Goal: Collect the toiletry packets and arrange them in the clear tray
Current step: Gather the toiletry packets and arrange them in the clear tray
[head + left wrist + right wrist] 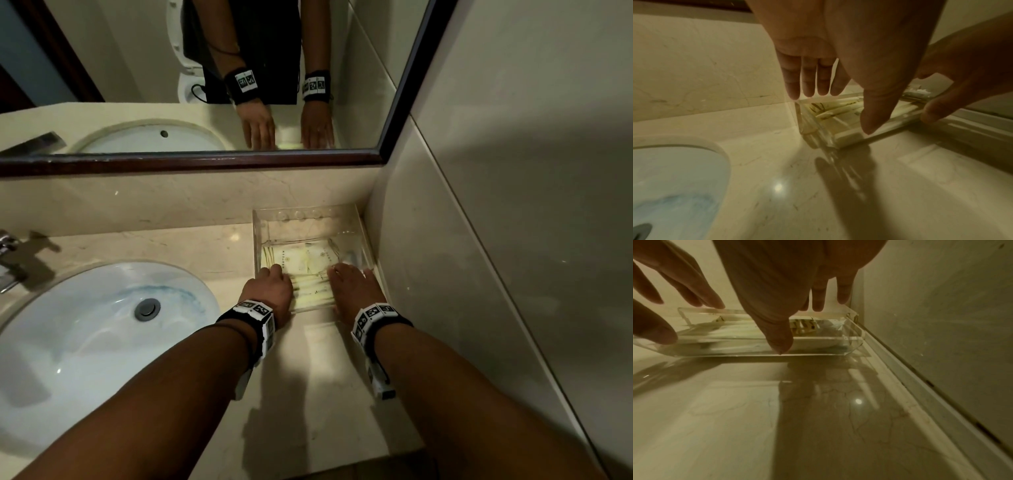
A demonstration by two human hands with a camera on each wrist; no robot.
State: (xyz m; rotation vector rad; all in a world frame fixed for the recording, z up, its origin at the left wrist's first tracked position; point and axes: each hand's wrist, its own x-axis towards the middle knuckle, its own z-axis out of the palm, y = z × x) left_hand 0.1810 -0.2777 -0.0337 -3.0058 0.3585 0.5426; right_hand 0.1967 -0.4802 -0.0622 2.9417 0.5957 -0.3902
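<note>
A clear tray (pixel 310 209) stands in the counter's back right corner, against the side wall. Several pale yellow toiletry packets (pixel 305 263) lie flat inside it, overlapping. My left hand (pixel 274 282) rests at the tray's near left corner. In the left wrist view its straight fingers (pixel 809 81) reach the top of the left wall and the thumb points down at the front wall (pixel 898 124). My right hand (pixel 352 284) lies over the near right part. In the right wrist view its thumb touches the front wall (pixel 725 350) and the fingers (pixel 842 288) stretch over the packets (pixel 803 324).
A white oval sink (pixel 85 325) with a metal drain fills the left of the beige counter (pixel 325 394). A chrome tap (pixel 10 260) stands at the far left. A framed mirror (pixel 205 85) hangs behind. The tiled side wall (pixel 479 240) runs close along the tray's right.
</note>
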